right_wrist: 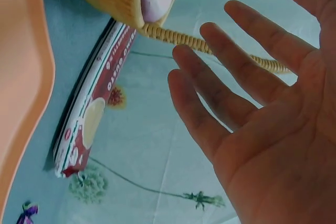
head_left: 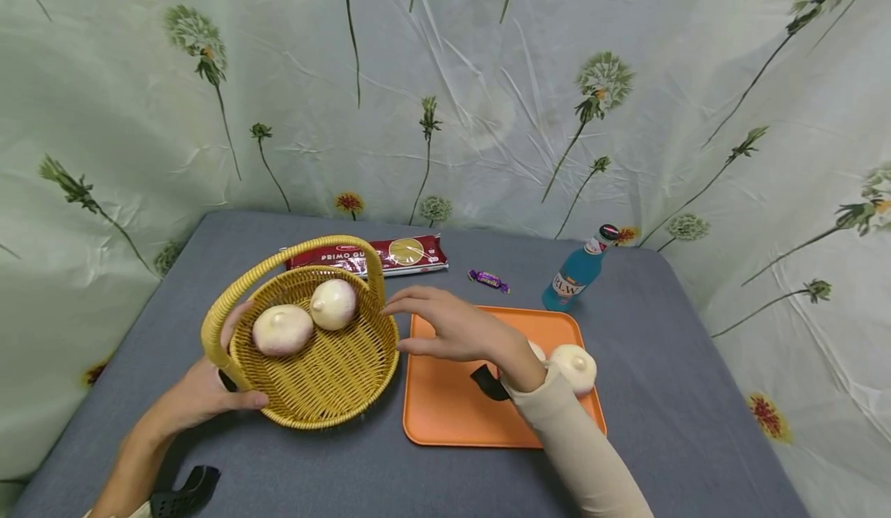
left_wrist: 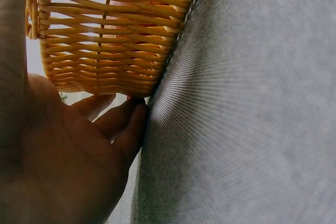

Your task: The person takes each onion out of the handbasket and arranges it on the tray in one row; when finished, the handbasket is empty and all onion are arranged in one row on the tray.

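Note:
A yellow wicker basket (head_left: 316, 394) with an arched handle stands left of centre, holding two pale, purple-tinged onions, one at its left (head_left: 281, 330) and one farther back (head_left: 333, 304). My left hand (head_left: 198, 394) holds the basket's left side, thumb at the near rim and fingers round the outside. In the left wrist view the fingertips (left_wrist: 137, 114) meet the weave low by the tabletop. My right hand (head_left: 452, 325) hovers between basket and orange tray (head_left: 452, 417), fingers spread and palm bare. A white onion (head_left: 574, 369) sits on the tray; another (head_left: 537, 350) is mostly hidden behind my right wrist.
Behind the basket lies a red spaghetti packet (head_left: 411, 253). A purple-wrapped candy (head_left: 489, 280) is to its right, and a blue bottle (head_left: 576, 273) stands past the tray's far corner. A flower-patterned curtain (head_left: 487, 100) hangs behind the grey table (head_left: 668, 425).

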Action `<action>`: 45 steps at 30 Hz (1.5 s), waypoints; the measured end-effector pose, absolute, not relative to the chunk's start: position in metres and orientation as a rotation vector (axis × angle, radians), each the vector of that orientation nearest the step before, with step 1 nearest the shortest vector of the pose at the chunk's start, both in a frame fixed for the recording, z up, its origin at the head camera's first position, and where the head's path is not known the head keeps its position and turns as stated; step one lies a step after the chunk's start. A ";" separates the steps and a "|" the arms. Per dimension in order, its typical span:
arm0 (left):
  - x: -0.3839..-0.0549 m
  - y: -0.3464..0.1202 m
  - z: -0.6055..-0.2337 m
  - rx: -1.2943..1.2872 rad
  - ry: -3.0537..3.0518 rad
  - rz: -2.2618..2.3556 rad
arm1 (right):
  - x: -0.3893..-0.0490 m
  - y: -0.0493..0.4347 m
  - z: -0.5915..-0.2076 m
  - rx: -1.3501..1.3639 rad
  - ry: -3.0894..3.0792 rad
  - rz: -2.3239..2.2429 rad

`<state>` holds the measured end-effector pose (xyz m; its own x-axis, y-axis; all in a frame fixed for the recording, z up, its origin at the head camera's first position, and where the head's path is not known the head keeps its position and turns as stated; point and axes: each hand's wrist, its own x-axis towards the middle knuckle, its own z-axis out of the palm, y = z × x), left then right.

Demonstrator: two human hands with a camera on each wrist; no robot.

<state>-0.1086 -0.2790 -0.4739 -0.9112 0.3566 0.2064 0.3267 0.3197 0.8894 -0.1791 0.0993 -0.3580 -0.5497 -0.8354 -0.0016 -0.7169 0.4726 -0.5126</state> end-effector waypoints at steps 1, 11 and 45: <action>-0.108 -0.279 -0.474 0.655 2.529 1.695 | -0.179 0.097 -0.358 -1.325 2.462 -0.675; -0.107 -0.279 -0.475 0.657 2.500 1.731 | -0.183 0.069 -0.360 -1.399 2.402 -0.628; -0.108 -0.279 -0.475 0.663 2.503 1.725 | -0.207 -0.019 -0.363 -1.222 2.495 -0.527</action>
